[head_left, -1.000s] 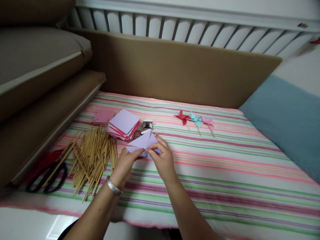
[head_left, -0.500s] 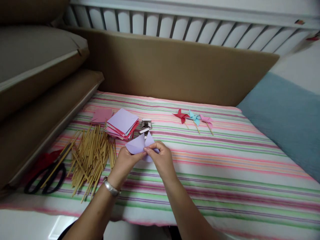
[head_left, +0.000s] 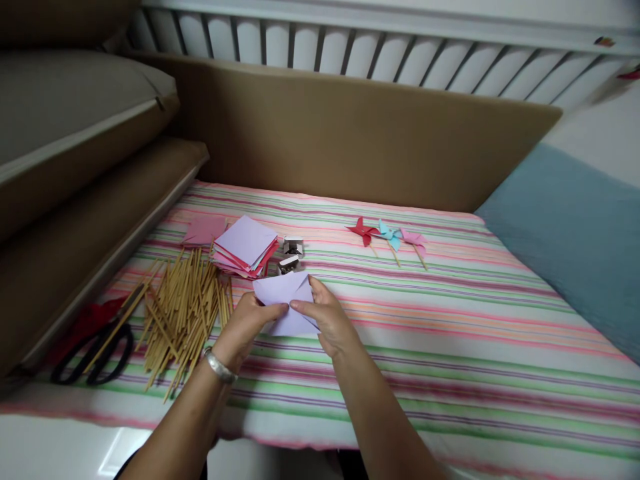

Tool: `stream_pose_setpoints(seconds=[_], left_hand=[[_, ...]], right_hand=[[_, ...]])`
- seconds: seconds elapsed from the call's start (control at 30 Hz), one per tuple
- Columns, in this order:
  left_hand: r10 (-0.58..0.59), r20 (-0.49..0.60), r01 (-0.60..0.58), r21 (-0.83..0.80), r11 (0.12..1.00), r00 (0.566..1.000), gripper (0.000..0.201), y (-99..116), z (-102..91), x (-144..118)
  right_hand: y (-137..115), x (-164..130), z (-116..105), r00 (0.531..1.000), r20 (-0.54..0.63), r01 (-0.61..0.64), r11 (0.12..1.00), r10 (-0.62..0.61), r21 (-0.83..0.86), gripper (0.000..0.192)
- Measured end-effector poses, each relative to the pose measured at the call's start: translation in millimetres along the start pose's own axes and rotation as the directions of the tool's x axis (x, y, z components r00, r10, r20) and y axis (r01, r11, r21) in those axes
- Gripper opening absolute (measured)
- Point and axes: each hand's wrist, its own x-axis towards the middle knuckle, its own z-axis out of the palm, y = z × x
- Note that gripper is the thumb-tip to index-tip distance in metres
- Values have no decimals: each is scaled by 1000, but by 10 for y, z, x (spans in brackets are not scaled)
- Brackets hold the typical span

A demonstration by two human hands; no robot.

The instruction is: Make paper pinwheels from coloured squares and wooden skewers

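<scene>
Both of my hands hold a lilac square of paper just above the striped cloth. My left hand, with a silver bangle on the wrist, pinches the sheet's near left part. My right hand grips its right side, thumb pressed near the middle. The sheet lies nearly flat and spread out, with a fold line across it. Just behind it sit a stack of coloured paper squares and a small metal stapler-like object.
A heap of wooden sticks lies left of my hands, with black scissors and red paper farther left. Three small pinwheels, red, blue and pink, rest at the back. Brown cushions stand left and behind; a blue pillow lies at right.
The lilac paper was pinched up into a folded shape between my fingers; now it is spread flatter and lower, and my right hand has slid to its right side.
</scene>
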Motion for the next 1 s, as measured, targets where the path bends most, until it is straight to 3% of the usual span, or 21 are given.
stream_pose_setpoints(seconds=[0.1, 0.23, 0.33, 0.4, 0.5, 0.57, 0.6, 0.67, 0.8, 1.0], left_hand=[[-10, 27, 13, -85, 996, 1000, 24, -54, 43, 6], [-6, -14, 3, -189, 982, 1000, 27, -118, 40, 39], [-17, -81, -1, -222, 975, 997, 29, -79, -24, 62], [-25, -149, -10, -235, 972, 989, 28, -22, -85, 70], [-31, -199, -19, -243, 970, 980, 27, 58, -178, 71], [-31, -204, -20, -242, 970, 978, 28, 88, -229, 69], [-34, -208, -17, -240, 971, 978, 28, 96, -249, 68], [-44, -214, -8, -235, 972, 976, 29, 101, -280, 67], [-38, -233, -14, -217, 976, 972, 27, 92, -313, 70], [-20, -204, -7, -133, 991, 979, 24, 65, -341, 69]], right_hand=[[26, 13, 28, 998, -45, 48, 999, -48, 18, 49], [73, 30, 61, 992, -87, 89, 996, -88, 17, 51], [103, 15, 50, 975, -152, 134, 974, -163, -185, 56], [103, -18, 24, 925, -163, 248, 870, -344, -427, 48], [76, -81, -19, 791, 96, 480, 514, -605, -711, 29], [58, -115, -38, 717, 315, 589, 299, -622, -751, 31], [54, -129, -43, 699, 388, 618, 235, -601, -750, 33], [60, -147, -42, 695, 463, 635, 167, -550, -755, 36], [113, -158, -18, 718, 513, 630, 127, -471, -766, 33], [170, -118, -4, 703, 478, 622, 130, -527, -772, 17]])
